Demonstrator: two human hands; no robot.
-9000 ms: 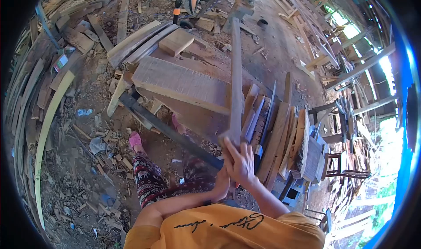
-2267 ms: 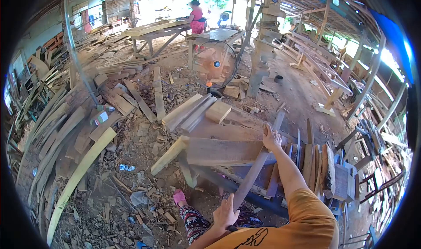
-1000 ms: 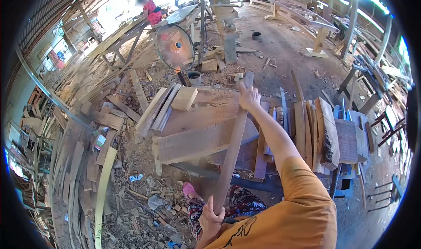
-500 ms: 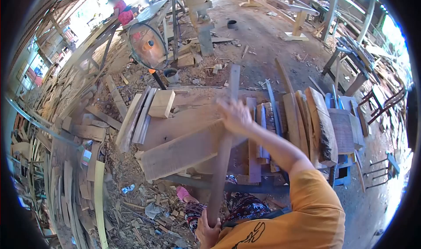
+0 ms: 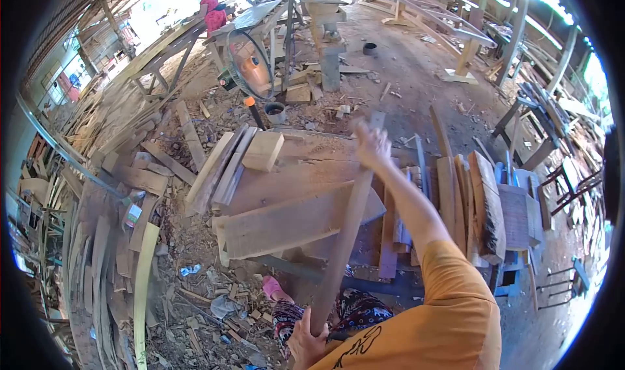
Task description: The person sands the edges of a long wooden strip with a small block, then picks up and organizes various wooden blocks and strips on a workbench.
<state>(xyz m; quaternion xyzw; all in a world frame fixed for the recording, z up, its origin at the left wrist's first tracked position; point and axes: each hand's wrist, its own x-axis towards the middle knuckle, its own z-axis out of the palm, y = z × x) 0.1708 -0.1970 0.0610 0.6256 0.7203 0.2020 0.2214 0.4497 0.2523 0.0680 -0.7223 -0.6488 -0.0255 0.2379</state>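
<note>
A long, narrow wooden plank [image 5: 348,236] slants from near my body out over the bench. Its near end is held by my left hand [image 5: 307,341], fingers wrapped round its edge. My right hand [image 5: 373,147] lies over the plank close to its far end, fingers stretched and slightly blurred. A wider board [image 5: 286,223] lies beneath the plank on the bench, crossing it at an angle.
A wood block [image 5: 263,151] and several strips [image 5: 228,168] lie on the bench's left. More boards [image 5: 485,207] stand in a row at right. Beyond is a fan [image 5: 250,67]. Scraps litter the floor [image 5: 215,292]; another person [image 5: 211,12] is far back.
My right hand has slid along the plank toward its far end. The left hand still grips the near end, and the plank's far end has swung right as the view shifted.
</note>
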